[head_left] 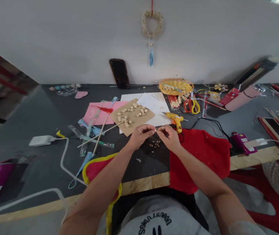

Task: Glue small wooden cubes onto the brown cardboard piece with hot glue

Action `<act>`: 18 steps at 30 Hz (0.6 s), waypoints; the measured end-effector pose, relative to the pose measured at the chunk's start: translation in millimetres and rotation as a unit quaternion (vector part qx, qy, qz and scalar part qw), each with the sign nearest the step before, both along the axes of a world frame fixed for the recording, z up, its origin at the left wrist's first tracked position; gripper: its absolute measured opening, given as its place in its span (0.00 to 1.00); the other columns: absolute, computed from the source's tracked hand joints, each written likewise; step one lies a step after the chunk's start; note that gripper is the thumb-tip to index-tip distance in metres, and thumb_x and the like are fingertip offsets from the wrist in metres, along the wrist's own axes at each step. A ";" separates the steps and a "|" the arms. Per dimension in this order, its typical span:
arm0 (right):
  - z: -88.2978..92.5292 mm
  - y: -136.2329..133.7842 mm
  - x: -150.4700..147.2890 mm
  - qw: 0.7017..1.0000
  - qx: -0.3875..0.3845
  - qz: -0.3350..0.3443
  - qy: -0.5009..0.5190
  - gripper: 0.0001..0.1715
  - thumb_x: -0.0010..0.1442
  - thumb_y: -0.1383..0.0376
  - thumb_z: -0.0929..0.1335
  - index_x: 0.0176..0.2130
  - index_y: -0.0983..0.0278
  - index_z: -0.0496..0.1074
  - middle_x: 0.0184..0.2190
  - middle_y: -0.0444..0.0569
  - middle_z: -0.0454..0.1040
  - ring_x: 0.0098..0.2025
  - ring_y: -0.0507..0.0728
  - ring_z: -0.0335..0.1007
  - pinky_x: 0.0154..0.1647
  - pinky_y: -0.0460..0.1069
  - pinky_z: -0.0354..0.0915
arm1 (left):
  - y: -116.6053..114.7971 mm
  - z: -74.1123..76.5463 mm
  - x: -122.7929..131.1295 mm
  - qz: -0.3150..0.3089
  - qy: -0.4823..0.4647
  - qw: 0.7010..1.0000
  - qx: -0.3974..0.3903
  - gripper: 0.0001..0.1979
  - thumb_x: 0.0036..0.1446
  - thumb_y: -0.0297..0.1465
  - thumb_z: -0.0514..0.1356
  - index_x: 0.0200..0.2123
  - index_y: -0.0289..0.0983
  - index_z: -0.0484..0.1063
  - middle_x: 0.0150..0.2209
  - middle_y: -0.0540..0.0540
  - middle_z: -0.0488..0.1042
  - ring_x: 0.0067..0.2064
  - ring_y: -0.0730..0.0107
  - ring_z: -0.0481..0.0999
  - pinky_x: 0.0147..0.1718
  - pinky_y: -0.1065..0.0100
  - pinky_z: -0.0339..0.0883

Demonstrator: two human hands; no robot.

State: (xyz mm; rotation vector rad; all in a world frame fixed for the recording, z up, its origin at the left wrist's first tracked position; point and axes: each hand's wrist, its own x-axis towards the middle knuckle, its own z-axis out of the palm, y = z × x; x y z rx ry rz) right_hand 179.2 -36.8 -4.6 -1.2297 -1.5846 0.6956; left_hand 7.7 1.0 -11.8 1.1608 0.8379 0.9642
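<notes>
Person wears a grey top (159, 213) with black printed lettering across the chest, upside down from this view, and two short black strokes beneath it. A grey sleeve edge (242, 228) shows on the right upper arm. Forearms are bare down to the left hand (140, 135) and right hand (170, 137). Dark cloth (129, 204) at the lap, garment unclear.

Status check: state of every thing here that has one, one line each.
left hand, fingertips pinched on the small piece
right hand, pinched on the same small piece
small piece, held between both hands above the table
glue gun, lying on the table, untouched
black phone, leaning against the wall, screen dark
heart wreath, hanging on the wall
wooden cubes, scattered loose on brown paper
red cloth, draped over the table edge
</notes>
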 end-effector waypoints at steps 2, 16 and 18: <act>0.3 0.2 -0.2 1.000 -0.001 0.001 0.001 0.07 0.60 0.62 0.67 0.32 0.63 0.72 0.29 0.45 0.72 0.30 0.52 0.65 0.32 0.47 0.62 | -0.2 0.0 0.2 -0.002 0.003 1.000 0.001 0.14 0.44 0.37 0.71 0.33 0.36 0.79 0.30 0.49 0.76 0.32 0.74 0.70 0.36 0.71 0.63; -2.7 1.0 0.6 1.000 0.002 0.010 -0.005 0.07 0.59 0.62 0.67 0.32 0.62 0.72 0.30 0.46 0.73 0.33 0.54 0.69 0.35 0.48 0.65 | -0.8 -0.2 0.1 0.005 0.026 1.000 0.013 0.13 0.44 0.37 0.71 0.33 0.36 0.80 0.30 0.48 0.78 0.31 0.71 0.72 0.36 0.68 0.64; -2.4 1.0 0.5 1.000 0.002 0.010 -0.008 0.07 0.59 0.62 0.67 0.31 0.62 0.72 0.29 0.46 0.73 0.33 0.54 0.69 0.36 0.49 0.65 | -0.7 0.0 0.1 0.006 0.026 1.000 0.014 0.13 0.44 0.37 0.71 0.32 0.36 0.80 0.30 0.47 0.78 0.31 0.70 0.72 0.35 0.68 0.65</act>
